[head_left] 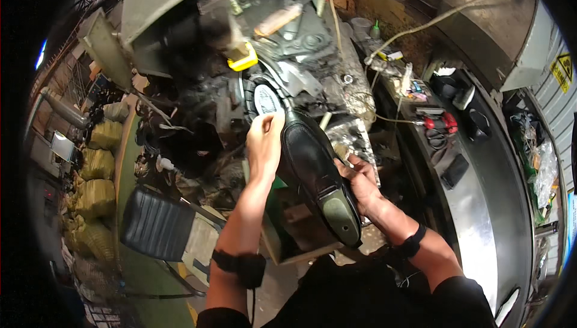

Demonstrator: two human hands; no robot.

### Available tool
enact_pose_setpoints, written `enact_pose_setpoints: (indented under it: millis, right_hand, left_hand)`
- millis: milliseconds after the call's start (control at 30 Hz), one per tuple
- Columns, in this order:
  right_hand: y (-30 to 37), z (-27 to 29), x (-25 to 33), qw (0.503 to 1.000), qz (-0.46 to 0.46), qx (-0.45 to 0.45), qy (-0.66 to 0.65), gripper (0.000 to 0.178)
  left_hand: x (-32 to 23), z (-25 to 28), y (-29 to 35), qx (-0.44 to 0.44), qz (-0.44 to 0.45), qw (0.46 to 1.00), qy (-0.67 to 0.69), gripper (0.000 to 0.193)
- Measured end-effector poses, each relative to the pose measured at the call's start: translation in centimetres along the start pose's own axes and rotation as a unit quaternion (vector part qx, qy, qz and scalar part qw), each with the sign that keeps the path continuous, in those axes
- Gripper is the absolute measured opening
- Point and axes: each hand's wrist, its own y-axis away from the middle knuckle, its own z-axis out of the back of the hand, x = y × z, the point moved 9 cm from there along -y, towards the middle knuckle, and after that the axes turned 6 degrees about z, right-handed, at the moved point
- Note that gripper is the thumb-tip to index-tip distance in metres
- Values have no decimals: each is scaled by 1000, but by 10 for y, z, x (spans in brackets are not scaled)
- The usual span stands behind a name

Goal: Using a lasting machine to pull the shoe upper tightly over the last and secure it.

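A black leather shoe (308,155) lies lengthwise in front of me, toe pointing away, with a pale green shoe last (340,214) showing in its heel opening. My left hand (265,148) is beside the toe, its fingers curled down on the near end of a black-rimmed sole (264,98) with a white patterned face. On the other side, my right hand (360,185) is closed against the shoe's flank. Between its thumb and fingers sticks out a small tan piece (343,151); its kind is unclear.
Behind the shoe stands a dark, cluttered machine with a yellow part (243,57). Red-handled tools (440,124) and dark pieces lie along the curved metal bench (466,208) at right. A black-backed chair (157,223) stands at left, near stacked yellow sacks (98,166).
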Motion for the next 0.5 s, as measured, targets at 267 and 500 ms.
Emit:
enact_pose_setpoints:
  millis: [267,500]
  right_hand:
    - [-69,-102,-21,995,-38,27,-87,31]
    - [-126,-105,-44,995,-40,-32,-89,29]
  left_hand:
    - [75,54,17,6,175,929,327,22]
    - [106,47,-34,21,249,894,372,21]
